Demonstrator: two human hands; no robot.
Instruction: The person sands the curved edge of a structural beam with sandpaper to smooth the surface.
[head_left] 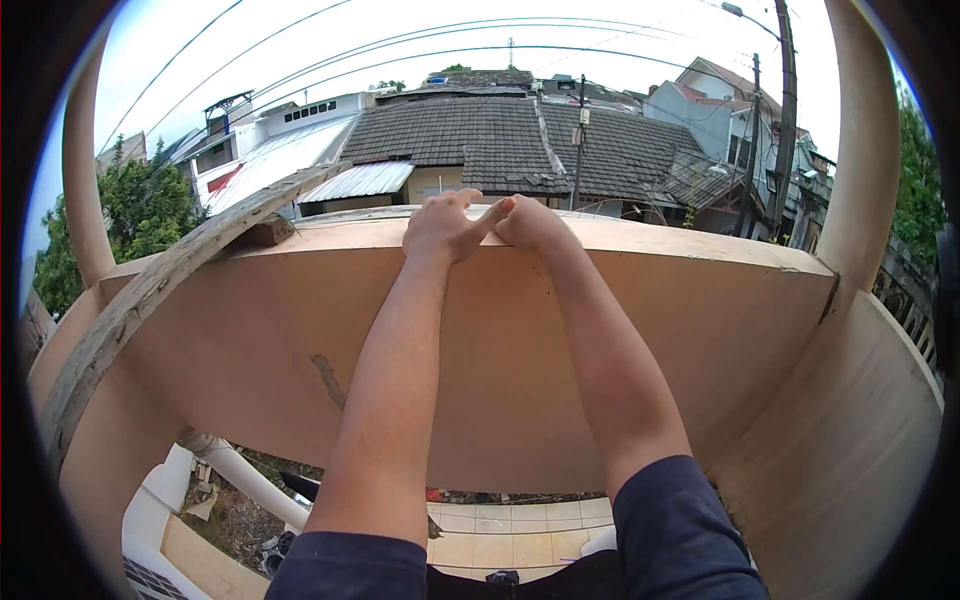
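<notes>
Reaching arms: You extend both forearms (395,375) forward over a peach-coloured parapet (505,390), right in front of you.
Left hand: Your left hand (440,228) rests at the parapet's top edge, fingers bent, thumb stretched toward the other hand.
Right hand: Your right hand (538,224) curls at the same edge, its fingertips largely hidden.
Meeting point: The two hands come together at the left thumb; you cannot tell from this angle how far either is closed, or whether anything is pinched between them.
Plank: To your left, a weathered wooden plank (150,290) slants across the parapet, well apart from your hands, just beside a small brown block (262,232).
Columns: A column stands on each side, left (85,185) and right (862,140).
Below: A white pipe (255,485) and a tiled floor (515,548) show under the parapet.
Beyond: Grey tiled roofs (425,130), overhead wires (330,65) and a utility pole (786,120) fill the background.
In the way: Your forearms cover parts of the parapet's face.
</notes>
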